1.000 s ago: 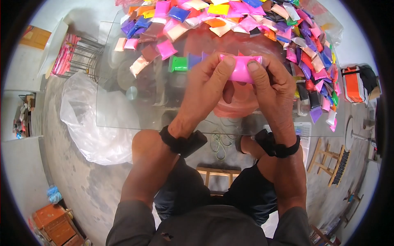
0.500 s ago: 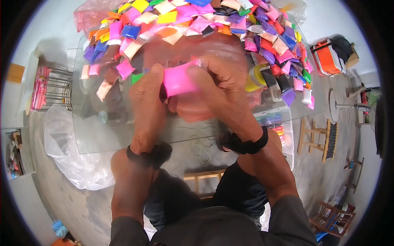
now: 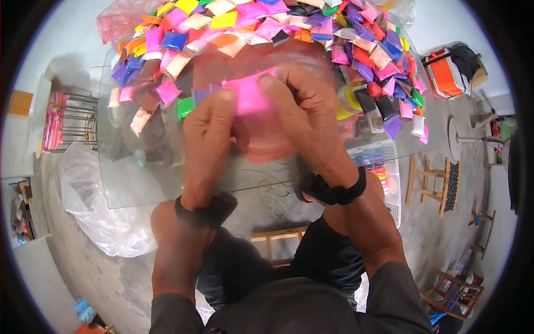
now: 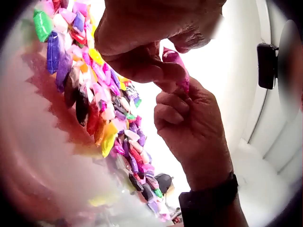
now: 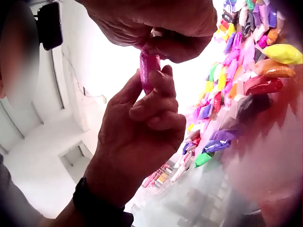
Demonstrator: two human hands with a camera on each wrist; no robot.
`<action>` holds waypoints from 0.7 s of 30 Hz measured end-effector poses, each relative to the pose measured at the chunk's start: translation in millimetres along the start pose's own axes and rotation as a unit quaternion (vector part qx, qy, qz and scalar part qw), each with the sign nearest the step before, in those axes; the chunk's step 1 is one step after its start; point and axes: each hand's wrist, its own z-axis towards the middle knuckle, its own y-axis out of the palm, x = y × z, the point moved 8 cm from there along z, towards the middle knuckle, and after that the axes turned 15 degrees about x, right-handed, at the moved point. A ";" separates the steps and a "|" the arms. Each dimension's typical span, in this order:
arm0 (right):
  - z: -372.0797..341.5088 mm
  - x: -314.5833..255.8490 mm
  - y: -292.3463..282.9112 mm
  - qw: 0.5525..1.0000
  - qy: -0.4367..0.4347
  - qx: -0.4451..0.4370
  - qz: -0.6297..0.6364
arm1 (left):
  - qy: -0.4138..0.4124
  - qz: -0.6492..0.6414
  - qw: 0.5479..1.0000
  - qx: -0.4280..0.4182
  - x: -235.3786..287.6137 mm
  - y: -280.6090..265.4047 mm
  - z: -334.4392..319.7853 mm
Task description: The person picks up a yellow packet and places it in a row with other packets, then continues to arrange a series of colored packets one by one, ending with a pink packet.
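A glossy pink packet is held up between both hands over the glass table, its right end a little higher than its left. My left hand pinches the left end, thumb on the near face. At the opposite end my right hand grips with thumb and curled fingers. In the left wrist view the packet shows edge-on between the fingers of both hands. The right wrist view has the packet upright, the left hand below it. A green packet lies on the table beyond the left hand.
A heap of colourful packets spreads along the far side of the glass table. Red plastic sheeting shows beneath the hands. A yellow jar stands to the right. A clear plastic bag lies on the floor at left.
The head view has swung, shifting the table leftward in it. Both hands still hold the pink packet; it has moved slightly left over the table and now slants up to the right.
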 end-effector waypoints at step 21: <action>-1.6 4.6 -1.7 0.997 0.056 0.039 0.024 | 0.025 -0.061 0.998 0.017 8.0 0.8 0.5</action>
